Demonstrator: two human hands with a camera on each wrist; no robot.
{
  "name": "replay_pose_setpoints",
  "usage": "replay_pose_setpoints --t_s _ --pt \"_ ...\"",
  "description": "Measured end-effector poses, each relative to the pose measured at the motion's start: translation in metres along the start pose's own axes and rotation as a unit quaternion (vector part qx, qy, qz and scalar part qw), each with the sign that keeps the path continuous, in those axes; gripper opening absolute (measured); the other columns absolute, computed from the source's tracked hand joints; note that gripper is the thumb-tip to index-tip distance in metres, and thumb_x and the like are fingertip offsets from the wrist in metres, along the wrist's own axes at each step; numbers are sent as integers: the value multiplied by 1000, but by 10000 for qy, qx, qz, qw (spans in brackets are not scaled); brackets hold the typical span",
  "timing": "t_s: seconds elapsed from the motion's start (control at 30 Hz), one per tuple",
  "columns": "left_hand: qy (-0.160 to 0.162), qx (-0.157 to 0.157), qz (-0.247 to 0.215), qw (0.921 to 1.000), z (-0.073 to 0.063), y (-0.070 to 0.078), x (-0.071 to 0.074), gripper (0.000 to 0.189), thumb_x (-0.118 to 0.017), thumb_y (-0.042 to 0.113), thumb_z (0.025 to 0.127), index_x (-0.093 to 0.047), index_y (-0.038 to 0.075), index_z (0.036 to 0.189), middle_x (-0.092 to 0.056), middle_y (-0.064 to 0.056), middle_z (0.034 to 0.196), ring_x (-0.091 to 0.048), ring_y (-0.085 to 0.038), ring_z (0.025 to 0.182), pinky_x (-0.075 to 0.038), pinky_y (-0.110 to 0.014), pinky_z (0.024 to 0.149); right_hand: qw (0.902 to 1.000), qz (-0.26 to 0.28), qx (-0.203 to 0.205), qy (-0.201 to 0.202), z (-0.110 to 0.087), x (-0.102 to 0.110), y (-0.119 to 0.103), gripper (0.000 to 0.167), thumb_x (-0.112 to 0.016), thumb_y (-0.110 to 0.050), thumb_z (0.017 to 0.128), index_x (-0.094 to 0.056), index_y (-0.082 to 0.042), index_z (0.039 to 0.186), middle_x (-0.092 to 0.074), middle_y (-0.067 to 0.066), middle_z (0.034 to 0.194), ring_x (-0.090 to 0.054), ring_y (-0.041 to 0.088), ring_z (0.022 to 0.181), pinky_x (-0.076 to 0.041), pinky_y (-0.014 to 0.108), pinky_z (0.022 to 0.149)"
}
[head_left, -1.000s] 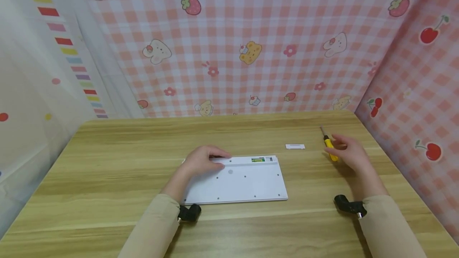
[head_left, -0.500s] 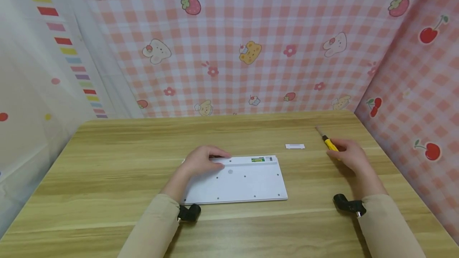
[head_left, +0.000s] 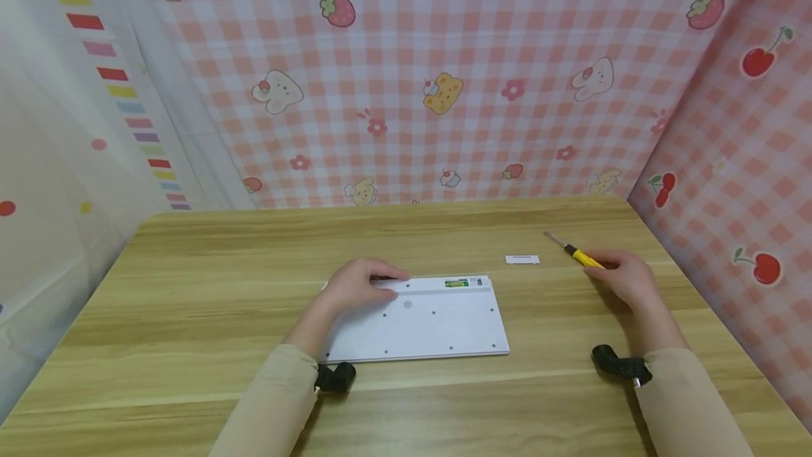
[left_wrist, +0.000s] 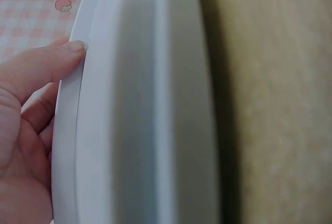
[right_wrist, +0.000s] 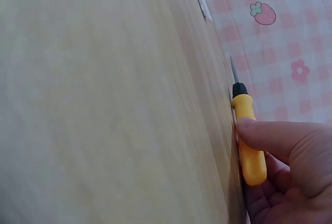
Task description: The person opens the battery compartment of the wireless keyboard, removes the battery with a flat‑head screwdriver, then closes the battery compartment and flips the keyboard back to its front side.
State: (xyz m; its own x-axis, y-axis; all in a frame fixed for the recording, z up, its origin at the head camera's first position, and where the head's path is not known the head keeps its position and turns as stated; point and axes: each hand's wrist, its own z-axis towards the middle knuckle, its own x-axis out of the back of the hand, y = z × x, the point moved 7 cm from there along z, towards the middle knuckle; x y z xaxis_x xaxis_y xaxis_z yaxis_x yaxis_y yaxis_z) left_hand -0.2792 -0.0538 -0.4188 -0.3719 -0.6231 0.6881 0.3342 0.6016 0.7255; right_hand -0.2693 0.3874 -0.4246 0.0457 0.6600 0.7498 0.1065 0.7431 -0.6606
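A white keyboard (head_left: 415, 330) lies underside up on the table, small dark screw spots dotting it. Near the right end of its raised bar, a green battery (head_left: 456, 283) shows in an uncovered compartment. My left hand (head_left: 357, 284) grips that bar toward the left, and the left wrist view has the thumb on the keyboard's edge (left_wrist: 67, 146). At the right, my right hand (head_left: 628, 278) pinches a screwdriver by its yellow handle (right_wrist: 254, 169). The screwdriver's metal shaft (head_left: 555, 238) points up and left. Between keyboard and screwdriver lies a small white battery cover (head_left: 522, 260).
The wooden table (head_left: 209, 288) carries all these things. A pink checked cloth (head_left: 406, 55) hangs behind its back edge, and another checked cloth (head_left: 729, 161) hangs at the right. Black wrist cameras (head_left: 336, 377) sit by both sleeves.
My right hand has taken hold of the screwdriver's handle and turned it, so the tip has swung left and slightly nearer. The left hand, keyboard and battery cover have stayed put.
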Motion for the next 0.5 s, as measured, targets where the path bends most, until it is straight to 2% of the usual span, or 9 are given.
replay_pose_setpoints --t_s 0.07,0.17,0.27,0.37,0.5 --pt "-1 -25 12 10000 0 0 0 29 -77 11 86 -76 20 114 -69 2 120 -60 -22 116 -44 -43 103 10000 33 18 23 -1 0 0 49 -65 -25 97 -57 10 130 -53 35 129 -49 47 113 -40 54 93" --pt "-3 -45 14 10000 0 0 0 29 -77 11 86 -76 20 114 -69 2 119 -61 -21 115 -44 -43 103 9999 142 60 49 -3 2 1 49 -64 -26 97 -58 10 129 -56 34 126 -53 41 109 -44 43 88" --pt "-7 -31 13 10000 0 0 -1 29 -77 11 86 -76 21 114 -69 2 119 -61 -21 115 -45 -43 103 9994 319 58 122 -5 4 0 51 -64 -30 97 -59 9 129 -59 30 123 -55 27 100 -45 27 79" --pt "-9 -10 25 10000 0 0 -1 29 -77 11 86 -76 21 114 -69 2 119 -61 -21 115 -45 -43 103 9982 540 154 232 -7 8 -4 52 -64 -34 98 -59 7 130 -60 26 120 -52 13 93 -43 17 73" --pt "-4 -28 44 10000 0 1 0 29 -77 11 86 -76 20 114 -69 1 120 -61 -21 115 -45 -43 103 9953 829 353 362 -11 13 -14 53 -64 -35 97 -60 7 129 -65 3 109 -51 1 89 -43 14 73"
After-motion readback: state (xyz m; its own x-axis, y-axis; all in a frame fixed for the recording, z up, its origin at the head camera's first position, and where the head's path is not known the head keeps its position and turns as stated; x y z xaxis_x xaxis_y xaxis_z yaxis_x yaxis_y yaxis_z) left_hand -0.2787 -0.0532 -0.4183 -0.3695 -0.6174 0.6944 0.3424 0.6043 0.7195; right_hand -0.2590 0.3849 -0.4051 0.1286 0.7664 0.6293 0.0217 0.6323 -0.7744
